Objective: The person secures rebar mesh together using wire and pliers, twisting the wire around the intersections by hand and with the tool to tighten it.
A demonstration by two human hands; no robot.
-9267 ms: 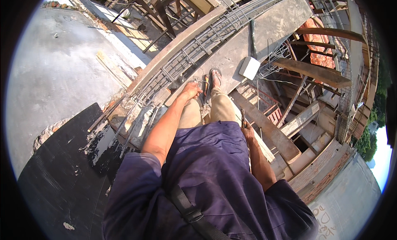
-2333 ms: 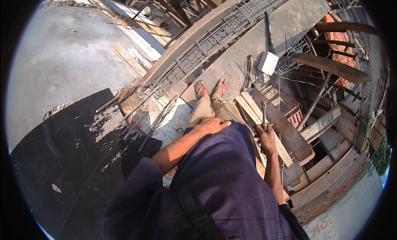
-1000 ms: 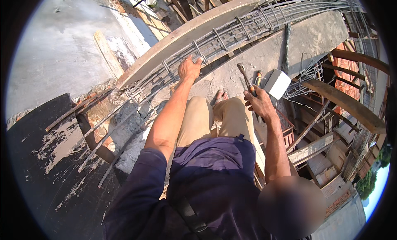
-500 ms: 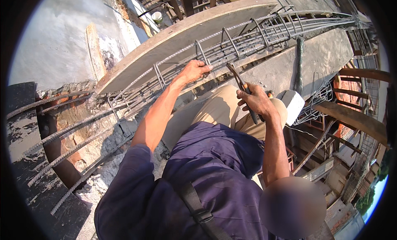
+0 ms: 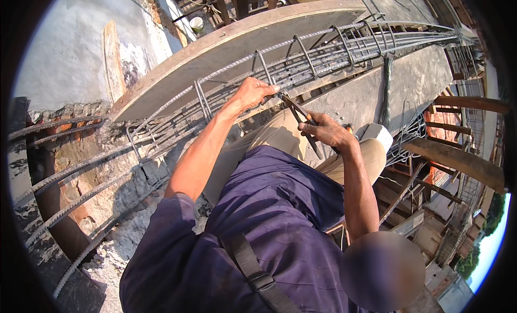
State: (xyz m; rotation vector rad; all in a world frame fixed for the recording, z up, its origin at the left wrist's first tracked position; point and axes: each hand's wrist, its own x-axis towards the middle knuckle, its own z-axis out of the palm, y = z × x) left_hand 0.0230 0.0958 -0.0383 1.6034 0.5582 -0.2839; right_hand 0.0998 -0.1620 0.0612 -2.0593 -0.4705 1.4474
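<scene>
A long cage of ribbed steel bars with square stirrups point(image 5: 305, 57) runs between formwork boards in front of me. My left hand point(image 5: 252, 94) rests at the cage's near side, thumb and fingers pinched beside a stirrup; whatever is between the fingertips is too small to make out. My right hand point(image 5: 326, 131) grips long-handled pincers point(image 5: 294, 106), whose handles are spread apart. The jaws are right beside my left fingertips, at the near bars of the cage. My bent knees, in tan trousers point(image 5: 280, 132), lie under the pincers.
A curved-looking board point(image 5: 177, 70) walls the cage's far side; a nearer board point(image 5: 414, 76) lies at right. A bundle of thin wire point(image 5: 386, 95) hangs over it. A white block point(image 5: 377, 135) sits by my right knee. Bare rebar ends point(image 5: 81, 208) stick out at left; timbers point(image 5: 458, 162) stand at right.
My right hand has brought the pincers left, so their jaws now meet my left fingertips, and the handles have spread. My left hand stays pinched at the cage. The view has shifted slightly.
</scene>
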